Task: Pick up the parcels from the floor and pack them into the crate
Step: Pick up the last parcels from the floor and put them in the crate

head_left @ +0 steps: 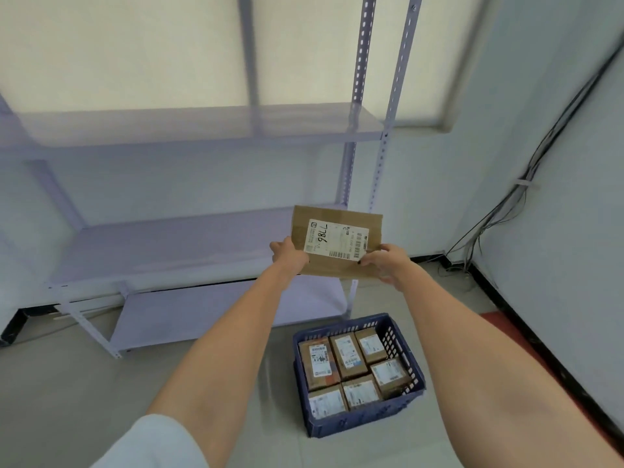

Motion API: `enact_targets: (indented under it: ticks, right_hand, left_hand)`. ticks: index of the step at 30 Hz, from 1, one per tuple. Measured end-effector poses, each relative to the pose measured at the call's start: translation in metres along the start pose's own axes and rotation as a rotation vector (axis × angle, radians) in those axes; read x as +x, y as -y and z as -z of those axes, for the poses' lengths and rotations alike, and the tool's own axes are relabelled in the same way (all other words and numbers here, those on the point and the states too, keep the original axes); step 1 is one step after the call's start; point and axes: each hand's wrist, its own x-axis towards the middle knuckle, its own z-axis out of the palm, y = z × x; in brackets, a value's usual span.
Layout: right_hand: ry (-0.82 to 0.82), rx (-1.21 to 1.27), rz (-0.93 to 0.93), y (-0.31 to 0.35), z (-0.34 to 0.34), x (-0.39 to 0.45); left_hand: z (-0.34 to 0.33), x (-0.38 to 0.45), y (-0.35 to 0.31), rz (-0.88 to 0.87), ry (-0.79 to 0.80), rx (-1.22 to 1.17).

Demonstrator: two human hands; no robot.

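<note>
Parcel (337, 244): flat brown cardboard, held up in the air in front of the shelving (189, 244), well above the crate (358, 423).
Label (334, 239): white shipping sticker, turned sideways; handwritten "7786" in black; barcodes along two edges — printed text too small to read.
Left hand (289, 256): grips the parcel's lower-left corner; fingers hidden behind the card, thumb side toward the camera.
Right hand (388, 263): grips the lower-right edge; thumb, with a dark nail, pressed on the front face just beside the label's corner, fingers curled behind.
Parcel relative to fingers: between both hands, most of its face above the fingertips.
Crate: blue slotted plastic, on the floor below the hands.
Crate contents (347, 366): six brown boxes packed side by side, white labels up — unreadable.
</note>
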Motion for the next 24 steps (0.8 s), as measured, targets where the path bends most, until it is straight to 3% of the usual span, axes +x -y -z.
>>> enact_targets:
  ticks: [12,24]
  right_hand:
    - [0.105,-0.138,-0.107,-0.063,0.044,0.145]
    - [0.299,-0.124,-0.349,-0.199,0.031,0.252]
  left_hand:
    - [-0.13,0.096,0.056,0.21,0.063,-0.129]
    - [-0.222,0.147,0.152,0.414,0.008,-0.07]
